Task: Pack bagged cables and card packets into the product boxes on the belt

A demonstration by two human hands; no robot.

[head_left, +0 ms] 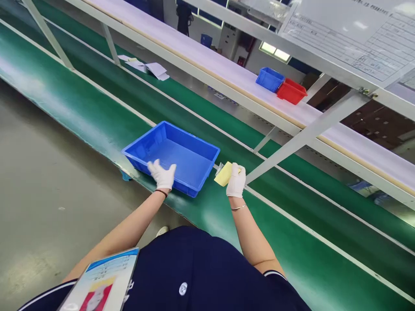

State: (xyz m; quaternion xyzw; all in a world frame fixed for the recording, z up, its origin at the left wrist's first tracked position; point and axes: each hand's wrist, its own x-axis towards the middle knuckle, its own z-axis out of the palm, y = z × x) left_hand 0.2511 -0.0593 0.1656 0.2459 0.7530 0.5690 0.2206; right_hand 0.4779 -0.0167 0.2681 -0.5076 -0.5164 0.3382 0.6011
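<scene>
A shallow blue plastic bin [184, 160] sits on the green bench near its front edge, and no contents show inside it. My left hand [163, 176], in a white glove, rests over the bin's near rim with its fingers spread. To the right of the bin, my gloved right hand [236, 180] pinches a yellow piece of paper [223, 174]. A small clear plastic piece [219, 168] shows at the paper's far left edge; whether it is joined to the paper I cannot tell.
The green bench [94, 108] runs diagonally, with a raised white shelf [207, 69] behind. On that shelf stand a small blue bin [269, 79] and a red bin [292, 91]. Papers [156, 70] lie farther back. A slanted metal post [292, 144] rises close to my right hand.
</scene>
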